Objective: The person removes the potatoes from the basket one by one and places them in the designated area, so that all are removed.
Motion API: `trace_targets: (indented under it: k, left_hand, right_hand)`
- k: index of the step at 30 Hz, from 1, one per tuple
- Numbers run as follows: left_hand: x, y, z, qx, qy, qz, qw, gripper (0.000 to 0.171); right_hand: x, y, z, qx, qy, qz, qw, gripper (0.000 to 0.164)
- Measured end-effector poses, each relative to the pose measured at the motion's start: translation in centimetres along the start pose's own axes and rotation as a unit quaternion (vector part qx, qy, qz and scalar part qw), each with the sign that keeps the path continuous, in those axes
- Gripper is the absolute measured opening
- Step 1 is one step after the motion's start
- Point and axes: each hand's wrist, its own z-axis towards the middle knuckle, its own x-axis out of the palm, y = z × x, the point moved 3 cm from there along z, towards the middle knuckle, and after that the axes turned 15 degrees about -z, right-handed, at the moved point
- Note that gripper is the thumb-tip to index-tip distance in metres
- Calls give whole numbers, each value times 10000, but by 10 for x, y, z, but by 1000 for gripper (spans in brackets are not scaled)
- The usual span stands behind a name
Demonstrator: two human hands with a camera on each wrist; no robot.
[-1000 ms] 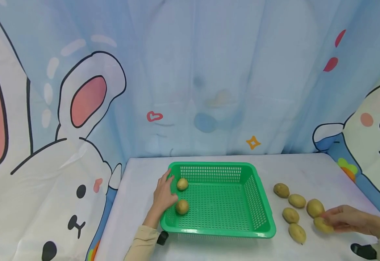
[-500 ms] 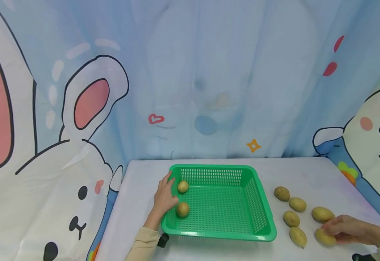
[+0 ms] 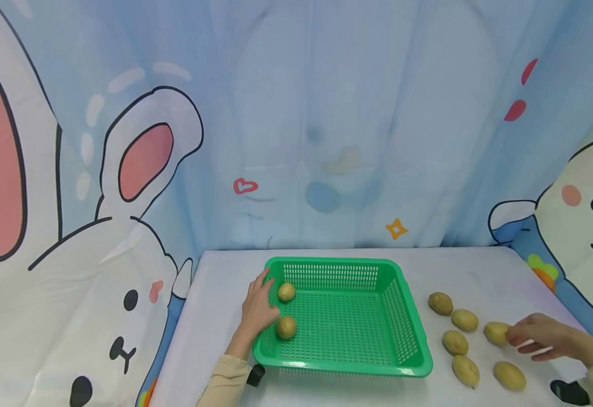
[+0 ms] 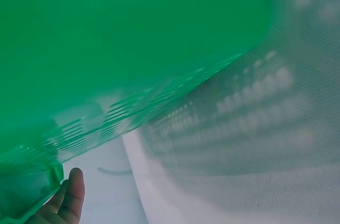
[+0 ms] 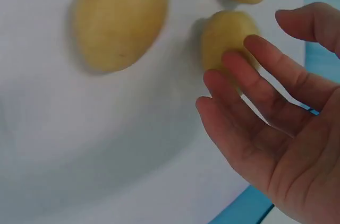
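Observation:
My left hand holds the left rim of a green plastic basket, thumb over the edge. In the left wrist view, fingers show beside the basket wall. Two potatoes sit inside on the left: a far potato and a near potato. My right hand is on the right of the table with fingers apart and slightly bent. Its fingertips are over the edge of a potato; whether they touch it I cannot tell. Another potato lies nearer, apart from the hand.
Several more potatoes lie between basket and right hand, among them a far one and a near one. A white cloth covers the table. A blue cartoon curtain hangs behind it.
My right hand has let go of the near potato, which now lies on the table, and has moved up to the potato behind it. The left hand stays at the basket rim.

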Motion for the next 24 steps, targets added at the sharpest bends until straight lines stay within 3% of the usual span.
trace_targets:
  k: [5, 10, 24]
  left_hand:
    - [-1, -1, 0, -31, -3, -19, 10000, 73]
    - [-1, -1, 0, -61, 13, 15, 10000, 73]
    - [0, 0, 0, -20, -29, -2, 10000, 72]
  right_hand:
    - [-17, 32, 3, -591, -125, -16, 9982, 54]
    - [-18, 75, 1, -1145, -123, 212, 9931, 63]
    - [20, 203, 14, -1968, 118, 1622, 9669, 62]
